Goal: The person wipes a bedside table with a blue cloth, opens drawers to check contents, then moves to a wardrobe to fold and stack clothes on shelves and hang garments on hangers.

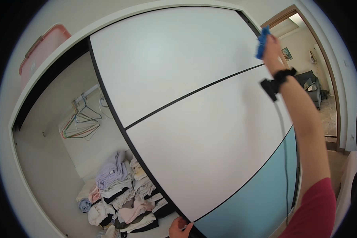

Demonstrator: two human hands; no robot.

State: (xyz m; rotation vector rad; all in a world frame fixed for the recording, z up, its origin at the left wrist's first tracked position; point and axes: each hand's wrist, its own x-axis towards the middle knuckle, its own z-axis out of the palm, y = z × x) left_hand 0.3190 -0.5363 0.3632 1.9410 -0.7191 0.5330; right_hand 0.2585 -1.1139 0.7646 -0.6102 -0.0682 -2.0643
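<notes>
My right hand (272,52) is raised at the upper right, shut on a blue cloth (262,43) beside the right edge of a white and blue sliding wardrobe door (190,119). A black strap with a small device (275,83) is around the right wrist, and a cable hangs down from it. At the bottom centre, my left hand (180,228) has its fingers on the black frame (142,163) at the door's left edge. Folded clothes (131,199) lie in heaps inside the wardrobe, left of the door.
Several hangers (83,122) hang from a rail in the wardrobe's left part. A pink plastic storage box (44,53) stands on top of the wardrobe. On the right, a doorway (318,74) shows another room with a grey sofa (311,86).
</notes>
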